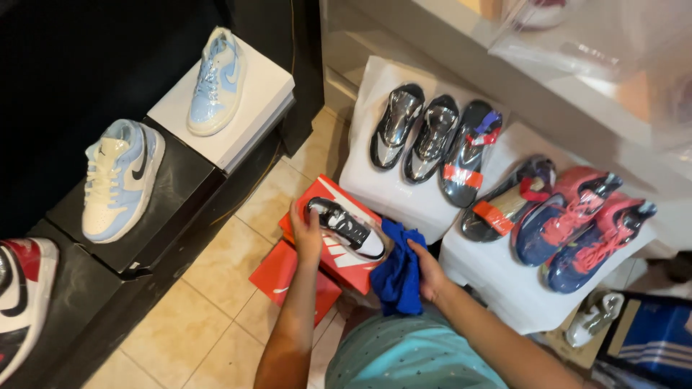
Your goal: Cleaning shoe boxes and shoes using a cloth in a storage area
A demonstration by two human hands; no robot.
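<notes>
Sneakers are sitting all around: the person's left hand [305,229] is closing its fingers on the heel end of a black-and-white sneaker [346,227] that is lying across a red shoebox [339,259] on the tiled floor [209,274]. The right hand [430,272] is gripping a bunched blue cloth [398,270] that is touching the shoe's toe end. Wrapped shoes [432,140] are resting on white boxes [389,191] just beyond, and pale blue sneakers [119,176] are standing on a dark shelf [180,187] to the left.
</notes>
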